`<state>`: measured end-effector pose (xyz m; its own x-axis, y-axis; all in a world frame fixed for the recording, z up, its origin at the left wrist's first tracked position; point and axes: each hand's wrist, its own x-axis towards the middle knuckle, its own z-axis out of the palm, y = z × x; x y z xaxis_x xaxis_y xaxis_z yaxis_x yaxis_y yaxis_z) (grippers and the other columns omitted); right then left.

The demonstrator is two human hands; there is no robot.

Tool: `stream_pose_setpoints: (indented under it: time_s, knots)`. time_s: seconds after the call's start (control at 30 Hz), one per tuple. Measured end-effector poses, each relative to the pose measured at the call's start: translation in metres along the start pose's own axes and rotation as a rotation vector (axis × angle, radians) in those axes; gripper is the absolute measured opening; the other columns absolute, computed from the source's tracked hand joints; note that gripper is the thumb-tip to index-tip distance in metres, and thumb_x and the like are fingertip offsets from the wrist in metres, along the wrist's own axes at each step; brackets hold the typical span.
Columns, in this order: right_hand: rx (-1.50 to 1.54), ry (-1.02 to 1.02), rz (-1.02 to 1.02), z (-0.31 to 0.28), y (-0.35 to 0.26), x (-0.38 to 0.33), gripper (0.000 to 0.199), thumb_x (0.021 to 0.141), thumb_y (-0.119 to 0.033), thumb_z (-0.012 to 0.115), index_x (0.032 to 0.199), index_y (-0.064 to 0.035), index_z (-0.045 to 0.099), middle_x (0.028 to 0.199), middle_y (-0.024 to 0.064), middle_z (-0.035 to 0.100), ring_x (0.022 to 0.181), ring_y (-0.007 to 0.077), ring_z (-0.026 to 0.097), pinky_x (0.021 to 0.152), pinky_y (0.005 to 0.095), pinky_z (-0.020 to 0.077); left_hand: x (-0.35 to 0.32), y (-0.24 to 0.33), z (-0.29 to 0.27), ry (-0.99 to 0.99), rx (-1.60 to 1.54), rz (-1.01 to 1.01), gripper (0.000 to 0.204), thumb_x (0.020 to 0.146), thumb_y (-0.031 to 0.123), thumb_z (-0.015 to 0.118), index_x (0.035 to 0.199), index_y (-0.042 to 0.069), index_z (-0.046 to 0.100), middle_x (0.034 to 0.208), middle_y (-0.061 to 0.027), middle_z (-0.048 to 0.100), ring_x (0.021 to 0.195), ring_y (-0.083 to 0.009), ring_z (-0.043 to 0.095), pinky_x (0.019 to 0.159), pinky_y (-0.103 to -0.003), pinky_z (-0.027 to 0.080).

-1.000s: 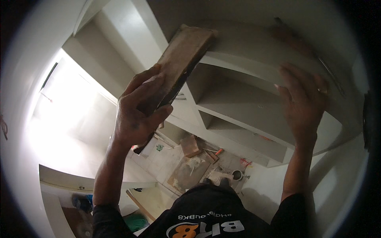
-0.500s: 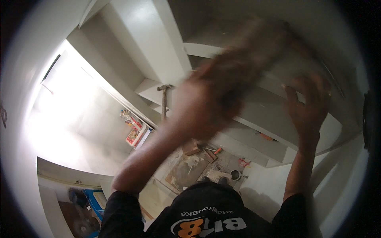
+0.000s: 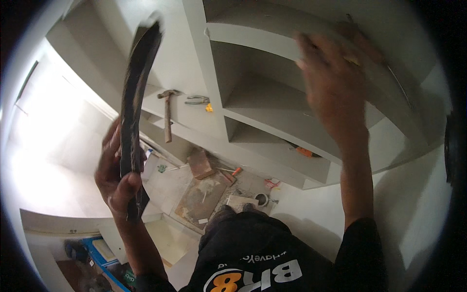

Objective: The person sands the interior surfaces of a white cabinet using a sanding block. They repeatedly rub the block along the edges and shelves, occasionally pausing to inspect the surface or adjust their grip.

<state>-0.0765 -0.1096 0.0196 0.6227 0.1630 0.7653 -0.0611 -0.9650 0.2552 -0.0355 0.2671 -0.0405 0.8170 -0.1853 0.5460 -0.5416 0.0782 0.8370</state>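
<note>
My left hand (image 3: 119, 180) is closed around a long dark flat strip (image 3: 134, 102) with pale scuffed edges. The strip stands nearly upright, its blurred, pale upper end towards the cabinet wall. My right hand (image 3: 335, 82) is raised over the upper shelf edge (image 3: 272, 39), smeared by motion; whether its fingers hold anything is unclear. Just beyond it on the top surface lies a tool with a long thin shaft (image 3: 400, 86). Between my hands, a claw hammer (image 3: 168, 117) and pliers (image 3: 196, 100) rest on a ledge, beside a small yellow thing (image 3: 209, 107).
Grey open shelves (image 3: 272, 102) curve across the far side; an orange thing (image 3: 305, 152) sits in a lower one. On the floor are a brown block (image 3: 200, 164), a stained board (image 3: 197, 197) and a small bucket (image 3: 261, 198). A blue box (image 3: 99, 255) stands at lower left.
My left hand has swung from the middle to the left, and the dark strip now shows plainly in it. My right hand has moved left and farther up. The pliers have come into view.
</note>
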Motion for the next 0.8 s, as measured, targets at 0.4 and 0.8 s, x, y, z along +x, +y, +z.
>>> stream_pose_setpoints:
  time_s: [0.4,0.8]
  knots:
    - [0.046,0.278,-0.174,0.066,-0.076,0.096,0.017,0.094,-0.012,0.067,0.079,-0.0037,0.07,0.085,0.0081,0.062,0.087,0.0224,0.065,0.078,0.0403,0.0566,-0.099,-0.1,-0.015,0.171,-0.159,-0.331,0.078,0.08,0.03,0.084,0.142,-0.008,0.056,0.156,-0.0229,0.044,0.13,-0.0264,0.057,0.1,-0.035,0.05]
    - [0.107,-0.084,0.224,-0.103,0.091,-0.041,0.016,0.091,-0.016,0.075,0.092,-0.0002,0.074,0.085,0.0082,0.066,0.076,0.02,0.063,0.069,0.0348,0.0506,-0.003,-0.025,0.034,-0.096,0.331,0.365,0.069,0.079,0.047,0.087,0.132,0.006,0.07,0.146,-0.0257,0.056,0.136,-0.039,0.055,0.107,-0.049,0.05]
